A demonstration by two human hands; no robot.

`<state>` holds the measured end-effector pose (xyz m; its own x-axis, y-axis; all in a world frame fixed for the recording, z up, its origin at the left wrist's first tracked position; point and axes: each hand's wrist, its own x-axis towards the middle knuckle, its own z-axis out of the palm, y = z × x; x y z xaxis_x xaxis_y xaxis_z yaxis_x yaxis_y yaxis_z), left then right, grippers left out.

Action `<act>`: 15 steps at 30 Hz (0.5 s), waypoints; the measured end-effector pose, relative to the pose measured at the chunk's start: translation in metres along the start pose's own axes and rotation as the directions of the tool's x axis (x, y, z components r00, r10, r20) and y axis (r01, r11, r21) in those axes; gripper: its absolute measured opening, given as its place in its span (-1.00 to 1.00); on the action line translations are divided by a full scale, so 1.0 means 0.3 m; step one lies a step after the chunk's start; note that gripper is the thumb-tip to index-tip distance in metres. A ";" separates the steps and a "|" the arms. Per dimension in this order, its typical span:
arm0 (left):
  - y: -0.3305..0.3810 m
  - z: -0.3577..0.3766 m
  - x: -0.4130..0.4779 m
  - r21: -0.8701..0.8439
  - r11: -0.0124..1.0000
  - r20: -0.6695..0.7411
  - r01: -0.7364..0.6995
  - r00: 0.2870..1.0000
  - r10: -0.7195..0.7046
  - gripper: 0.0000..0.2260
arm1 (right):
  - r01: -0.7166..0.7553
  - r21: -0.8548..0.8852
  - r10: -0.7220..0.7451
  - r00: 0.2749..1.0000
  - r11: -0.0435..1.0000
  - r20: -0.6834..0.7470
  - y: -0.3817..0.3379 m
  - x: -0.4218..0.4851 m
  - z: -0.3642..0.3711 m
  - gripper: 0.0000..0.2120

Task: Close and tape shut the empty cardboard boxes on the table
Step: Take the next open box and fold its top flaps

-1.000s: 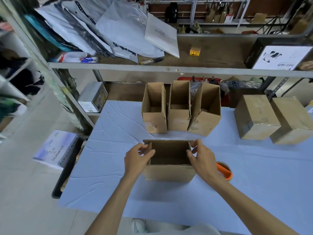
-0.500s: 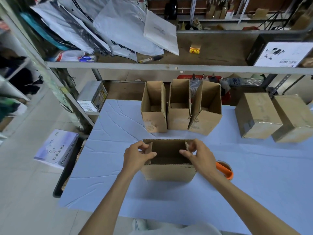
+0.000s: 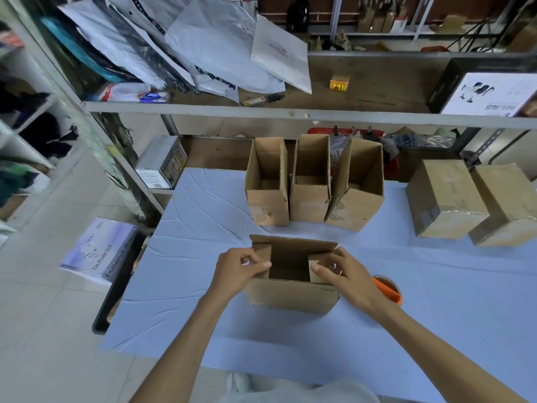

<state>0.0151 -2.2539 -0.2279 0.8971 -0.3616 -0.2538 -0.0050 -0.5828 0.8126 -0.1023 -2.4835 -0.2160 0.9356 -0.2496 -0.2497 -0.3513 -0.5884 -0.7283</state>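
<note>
Nearest me, my left hand (image 3: 241,269) and right hand (image 3: 347,274) work at the open brown cardboard box (image 3: 293,296). It stands on the pale blue cloth-covered table (image 3: 189,257), directly in front of me. The left grip pinches the box's left end flap (image 3: 264,251) between thumb and fingers, and the right grip pinches the right end flap (image 3: 316,261). Both flaps tilt inward over the opening. I judge the short flaps go down first so the long ones can cover them.

Just beside my right wrist lies an orange-cored roll of tape (image 3: 389,287), within easy reach for sealing. Farther back, three open brown cardboard boxes (image 3: 309,205) stand in a close row with their flaps upright, not yet closed. At far right, well apart, sit two closed brown boxes (image 3: 444,205), which look finished.
</note>
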 end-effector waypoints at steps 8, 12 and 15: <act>-0.053 -0.021 -0.030 -0.161 0.986 0.191 0.054 0.981 -0.022 -0.66 | 0.089 0.175 -0.092 0.996 0.981 0.009 0.072 -0.008 -0.020 -0.54; -0.089 -0.013 -0.027 -0.163 0.987 0.170 -0.016 0.985 0.044 -0.77 | 0.090 0.200 -0.094 0.996 0.976 0.007 0.092 -0.005 -0.022 -0.64; -0.107 0.010 -0.010 -0.175 0.984 0.064 -0.015 0.998 0.027 -0.65 | 0.037 0.235 -0.027 0.999 0.971 -0.044 0.097 0.002 -0.014 -0.77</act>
<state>0.0114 -2.2363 -0.2546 0.8664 -0.4231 -0.2652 0.0590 -0.4405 0.8958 -0.1120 -2.5040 -0.2347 0.9424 -0.2670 -0.2014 -0.2986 -0.4003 -0.8664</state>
